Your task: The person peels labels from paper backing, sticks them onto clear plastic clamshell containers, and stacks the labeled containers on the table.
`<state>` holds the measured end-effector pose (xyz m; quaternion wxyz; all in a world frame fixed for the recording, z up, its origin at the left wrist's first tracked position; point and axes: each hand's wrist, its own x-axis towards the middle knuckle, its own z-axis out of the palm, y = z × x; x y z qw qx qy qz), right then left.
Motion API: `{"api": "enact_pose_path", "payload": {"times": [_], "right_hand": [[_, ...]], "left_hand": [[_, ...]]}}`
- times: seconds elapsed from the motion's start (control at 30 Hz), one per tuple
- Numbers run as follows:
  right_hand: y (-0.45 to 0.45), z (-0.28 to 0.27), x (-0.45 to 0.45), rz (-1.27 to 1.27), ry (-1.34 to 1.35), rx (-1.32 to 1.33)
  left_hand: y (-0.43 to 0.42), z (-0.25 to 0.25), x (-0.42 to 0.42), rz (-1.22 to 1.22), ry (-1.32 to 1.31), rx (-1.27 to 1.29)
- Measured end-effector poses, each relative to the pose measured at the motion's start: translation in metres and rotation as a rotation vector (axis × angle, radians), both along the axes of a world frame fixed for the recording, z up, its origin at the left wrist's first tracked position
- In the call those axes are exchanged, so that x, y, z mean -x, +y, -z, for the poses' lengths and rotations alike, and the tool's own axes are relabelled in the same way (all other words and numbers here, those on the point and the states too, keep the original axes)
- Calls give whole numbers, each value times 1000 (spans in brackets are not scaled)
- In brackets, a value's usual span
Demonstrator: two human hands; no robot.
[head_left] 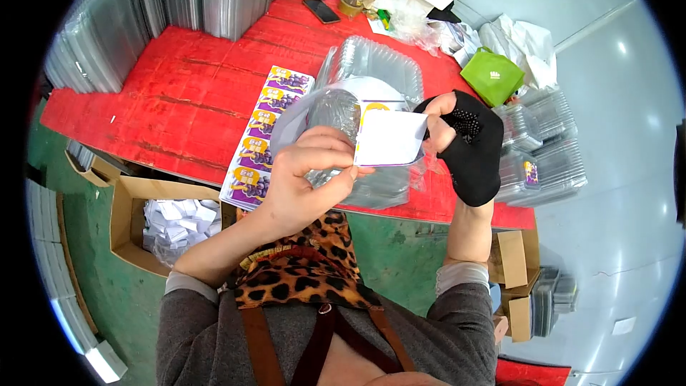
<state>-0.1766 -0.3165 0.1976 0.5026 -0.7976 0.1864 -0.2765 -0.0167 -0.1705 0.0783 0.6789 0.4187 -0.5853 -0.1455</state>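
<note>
Handling white-backed label [389,141] above clear boxes [379,57] | left hand [311,164]: fingers pinch its seven-o'clock corner | right hand [468,146]: fingers seem to grasp its three-o'clock edge | printed labels [254,146] at nine o'clock | I judge: better keep it flat, without creasing

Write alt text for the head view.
A person's left-hand grip pinches a white-backed label, with the black-gloved right-hand grip at its opposite edge, above clear plastic containers on a red table. Grape-printed labels lie to the left.
</note>
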Motion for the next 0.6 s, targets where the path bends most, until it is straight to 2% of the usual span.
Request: {"api": "enact_pose_path", "payload": {"times": [0.07,0.13,0.2,0.27,0.33,0.37,0.47,0.5,0.53,0.6], "right_hand": [[12,2,-4,-17,-33,76],[26,1,-7,-27,31,131],[34,10,-14,-54,7,234],[34,11,-16,-74,48,154],[31,3,-18,-78,62,109],[17,13,-17,-167,-21,185],[17,11,-20,-293,-85,681],[18,12,-15,-313,-24,749],[16,21,-16,-302,-87,815],[17,26,-9,-205,-67,799]], "left_hand": [[0,-1,4,-14,64,75],[5,-12,7,-3,15,47],[10,-15,14,22,111,-58],[14,-12,24,53,347,-238],[13,-8,23,64,378,-235],[13,-9,22,62,370,-237],[15,-9,16,87,349,-250],[15,-9,15,94,356,-252],[14,-9,14,103,364,-255],[10,-14,17,43,307,-178]]}}
